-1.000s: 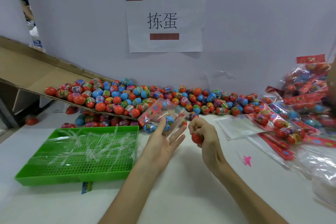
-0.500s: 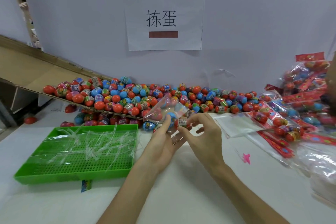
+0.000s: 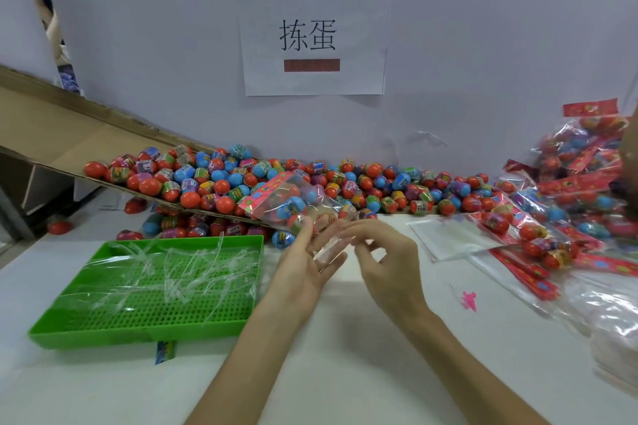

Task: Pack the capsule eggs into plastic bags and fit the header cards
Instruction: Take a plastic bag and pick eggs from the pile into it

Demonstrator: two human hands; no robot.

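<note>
At centre of the white table (image 3: 310,373), left hand (image 3: 303,266) palm up, fingers spread and only lightly curled, cradling the mouth end of a clear plastic bag (image 3: 303,207) between thumb and fingers. Inside the bag, several capsule eggs (image 3: 291,209), blue and red ones showing; pink header card (image 3: 267,191) on the bag's far end, pointing toward 11 o'clock. Right hand (image 3: 386,259) just beside at 3 o'clock, loosely open, fingertips (image 3: 345,229) pinching lightly at the bag's open edge; whether anything lies under them, cannot tell.

Toward 12 o'clock, heaped loose eggs (image 3: 345,183) along the wall and spilling down a cardboard ramp (image 3: 69,134). At 9 o'clock, green tray (image 3: 138,331) strewn with clear plastic strips (image 3: 172,269). At 3 o'clock, piled finished packs (image 3: 569,200) with red cards, and flat empty bags (image 3: 452,238) near them.

Compared with a second ago: red egg gone from the right hand's grip, that hand now at the bag mouth rather than apart from it; bag tilted more toward 11 o'clock and holding more.
</note>
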